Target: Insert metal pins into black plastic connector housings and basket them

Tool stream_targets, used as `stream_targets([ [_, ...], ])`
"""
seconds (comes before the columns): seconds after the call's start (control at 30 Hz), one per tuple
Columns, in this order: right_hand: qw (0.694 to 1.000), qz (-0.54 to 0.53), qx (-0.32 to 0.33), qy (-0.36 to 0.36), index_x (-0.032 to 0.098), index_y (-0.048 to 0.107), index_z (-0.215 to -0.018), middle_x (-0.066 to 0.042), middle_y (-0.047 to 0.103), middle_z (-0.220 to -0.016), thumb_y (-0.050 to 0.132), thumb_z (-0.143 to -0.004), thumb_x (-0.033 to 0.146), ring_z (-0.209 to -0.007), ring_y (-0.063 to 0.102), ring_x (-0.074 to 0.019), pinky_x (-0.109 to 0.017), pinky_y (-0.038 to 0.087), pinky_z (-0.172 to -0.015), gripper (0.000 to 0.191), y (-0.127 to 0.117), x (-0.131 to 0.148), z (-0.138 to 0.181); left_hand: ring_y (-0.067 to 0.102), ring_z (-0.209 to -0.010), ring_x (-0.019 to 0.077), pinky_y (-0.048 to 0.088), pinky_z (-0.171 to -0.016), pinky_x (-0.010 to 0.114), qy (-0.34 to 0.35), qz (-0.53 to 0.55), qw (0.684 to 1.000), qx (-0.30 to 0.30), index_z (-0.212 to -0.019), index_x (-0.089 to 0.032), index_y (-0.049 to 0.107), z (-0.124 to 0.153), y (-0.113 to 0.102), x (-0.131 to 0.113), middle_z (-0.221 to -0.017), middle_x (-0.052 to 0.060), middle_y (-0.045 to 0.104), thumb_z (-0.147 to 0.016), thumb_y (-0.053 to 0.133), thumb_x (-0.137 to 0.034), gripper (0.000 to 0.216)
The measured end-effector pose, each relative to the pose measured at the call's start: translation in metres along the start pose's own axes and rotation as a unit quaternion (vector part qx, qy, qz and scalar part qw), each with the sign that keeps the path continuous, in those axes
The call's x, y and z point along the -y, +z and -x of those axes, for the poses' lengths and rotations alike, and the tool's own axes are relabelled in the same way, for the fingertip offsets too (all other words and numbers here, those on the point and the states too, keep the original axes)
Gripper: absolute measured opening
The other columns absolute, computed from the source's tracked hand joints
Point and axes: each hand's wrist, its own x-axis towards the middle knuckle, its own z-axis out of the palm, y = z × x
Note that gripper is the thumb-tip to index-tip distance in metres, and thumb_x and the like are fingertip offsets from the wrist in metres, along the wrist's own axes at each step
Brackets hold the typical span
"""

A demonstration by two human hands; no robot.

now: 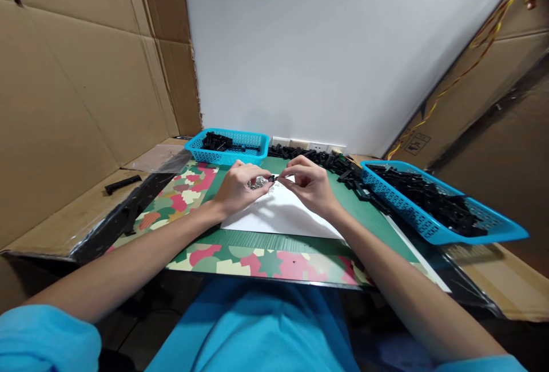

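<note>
Over a white sheet of paper (274, 218), my two hands meet at the fingertips. My left hand (239, 188) is closed, thumb and forefinger pinching a small black plastic part (271, 178). Right beside that part, my right hand (312, 184) is also closed in a pinch; what its fingers hold is too small to name. Behind my left hand, partly hidden by it, small silvery metal pieces (256, 183) lie in a heap on the paper.
A blue basket (240, 158) with black parts stands at the back left; a larger blue basket (433, 235) full of them is at the right. Loose black parts (334, 160) line the back edge. One long black piece (123, 184) lies on the left cardboard. Cardboard walls flank both sides.
</note>
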Motion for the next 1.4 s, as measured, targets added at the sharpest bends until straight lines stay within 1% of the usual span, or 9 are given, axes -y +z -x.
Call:
stream_targets([
  [0.2,0.994,-0.081,0.014,0.066,0.018,0.077,-0.097,-0.010,0.072,-0.100,0.076,-0.094,0.049,-0.072,0.059,-0.0157,-0.024,0.041,-0.049,0.031,-0.006,0.012,-0.004,0.073,-0.085,0.0216,0.044,-0.087,0.043,-0.010,-0.016,1.000,-0.014,-0.105,-0.024,0.077,-0.001,0.000,0.002,-0.100,0.003,0.081,-0.097,0.074,-0.036,0.015],
  [0.4,0.993,-0.084,0.033,0.078,0.018,0.084,-0.096,-0.008,0.075,-0.089,0.077,-0.093,0.043,-0.057,0.047,-0.0099,-0.025,0.031,-0.044,0.026,-0.005,0.005,-0.004,0.068,-0.070,0.0161,0.047,-0.085,0.040,-0.020,-0.031,0.999,-0.014,-0.105,-0.023,0.072,-0.002,-0.002,0.002,-0.098,0.000,0.079,-0.096,0.074,-0.032,0.013],
  [0.5,0.994,-0.071,0.033,0.077,0.019,0.084,-0.103,-0.008,0.076,-0.091,0.076,-0.094,0.043,-0.061,0.052,-0.0114,-0.025,0.033,-0.046,0.027,-0.005,0.005,-0.006,0.067,-0.068,0.0153,0.052,-0.076,0.036,-0.022,0.000,1.000,-0.014,-0.106,-0.022,0.069,-0.001,-0.002,-0.002,-0.090,0.000,0.076,-0.096,0.072,-0.033,0.015],
  [0.6,0.993,-0.082,0.033,0.082,0.017,0.079,-0.118,-0.009,0.075,-0.092,0.080,-0.092,0.044,-0.068,0.061,-0.0150,-0.025,0.040,-0.049,0.038,-0.008,0.008,-0.008,0.065,-0.066,0.0132,0.051,-0.063,0.029,-0.032,0.064,0.997,-0.009,-0.112,-0.023,0.061,0.001,-0.002,-0.005,-0.093,0.001,0.073,-0.096,0.070,-0.035,0.022],
  [0.7,0.988,-0.113,0.049,0.098,0.017,0.072,-0.127,-0.008,0.074,-0.087,0.083,-0.089,0.045,-0.059,0.055,-0.0126,-0.025,0.037,-0.045,0.048,-0.010,0.009,-0.009,0.055,-0.059,0.0116,0.045,-0.057,0.026,-0.042,0.112,0.992,0.031,-0.120,-0.025,0.054,0.001,-0.001,-0.009,-0.083,-0.003,0.066,-0.097,0.064,-0.031,0.026],
  [0.83,0.978,-0.155,0.071,0.124,0.017,0.066,-0.133,-0.007,0.074,-0.084,0.083,-0.089,0.042,-0.049,0.046,-0.0086,-0.023,0.032,-0.041,0.053,-0.012,0.006,-0.009,0.047,-0.060,0.0126,0.038,-0.060,0.027,-0.059,0.155,0.980,0.111,-0.117,-0.025,0.061,-0.002,0.000,-0.014,-0.075,-0.004,0.058,-0.103,0.053,-0.030,0.017],
  [1.1,0.948,-0.211,0.137,0.193,0.018,0.063,-0.138,-0.006,0.074,-0.078,0.090,-0.081,0.042,-0.043,0.039,-0.0065,-0.022,0.027,-0.039,0.068,-0.013,0.004,-0.011,0.063,-0.087,0.0183,0.046,-0.077,0.030,-0.105,0.254,0.945,0.175,-0.112,-0.022,0.065,-0.006,0.000,-0.021,-0.101,0.003,0.070,-0.110,0.045,-0.045,0.030],
  [1.23,0.949,-0.211,0.126,0.196,0.017,0.064,-0.137,-0.006,0.074,-0.076,0.092,-0.078,0.043,-0.044,0.040,-0.0070,-0.022,0.027,-0.039,0.070,-0.012,0.005,-0.010,0.064,-0.089,0.0186,0.046,-0.079,0.030,-0.108,0.270,0.940,0.178,-0.111,-0.023,0.065,-0.005,0.002,-0.020,-0.101,0.003,0.070,-0.110,0.046,-0.046,0.030],
  [1.4,0.958,-0.191,0.096,0.193,0.016,0.075,-0.119,-0.007,0.073,-0.086,0.082,-0.088,0.050,-0.046,0.034,-0.0047,-0.023,0.023,-0.039,0.047,-0.010,0.007,-0.010,0.059,-0.080,0.0163,0.043,-0.073,0.029,-0.117,0.257,0.951,0.125,-0.107,-0.021,0.063,-0.006,0.003,-0.017,-0.096,0.002,0.066,-0.110,0.047,-0.046,0.029],
])
